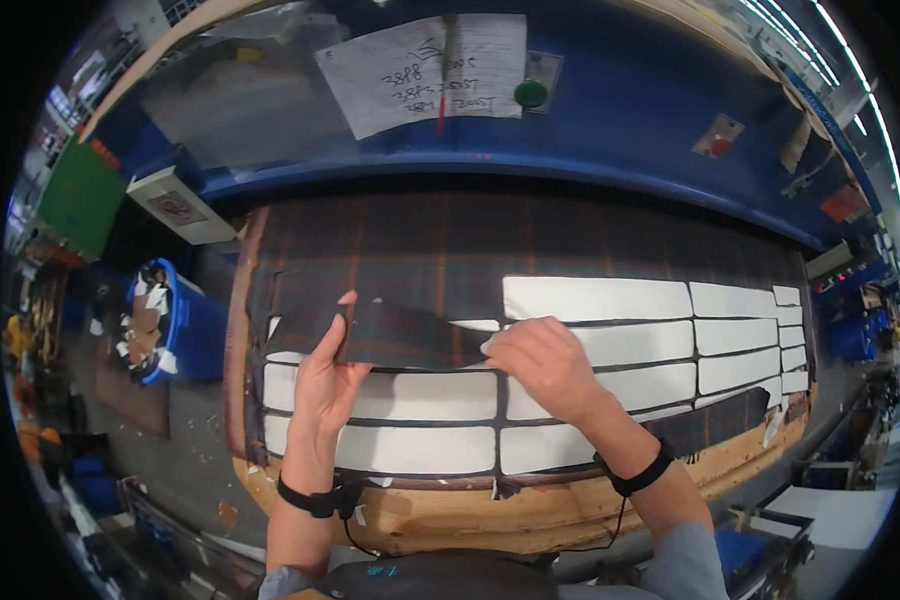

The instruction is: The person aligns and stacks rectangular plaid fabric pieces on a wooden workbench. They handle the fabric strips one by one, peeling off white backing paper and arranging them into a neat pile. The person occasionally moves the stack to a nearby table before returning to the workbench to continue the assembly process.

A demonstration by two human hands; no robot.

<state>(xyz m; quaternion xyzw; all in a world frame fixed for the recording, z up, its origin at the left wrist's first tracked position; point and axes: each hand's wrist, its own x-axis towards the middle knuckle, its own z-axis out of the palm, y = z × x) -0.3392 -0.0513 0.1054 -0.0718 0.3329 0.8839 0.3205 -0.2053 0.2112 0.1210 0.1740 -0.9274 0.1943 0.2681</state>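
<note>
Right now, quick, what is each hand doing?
Left hand: closed on the left end of the dark plaid fabric strip.
Right hand: fingers pinching the strip's right end.

A single head-worn fisheye view looks steeply down, close over the plaid-covered wooden worktable [470, 520], blue machine panel [630, 110] at twelve o'clock.

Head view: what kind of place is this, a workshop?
Probably a garment or fabric-cutting workshop. Both hands hold a dark plaid strip over plaid cloth covered with white pattern pieces; a blue scrap bin stands nearby.
</note>
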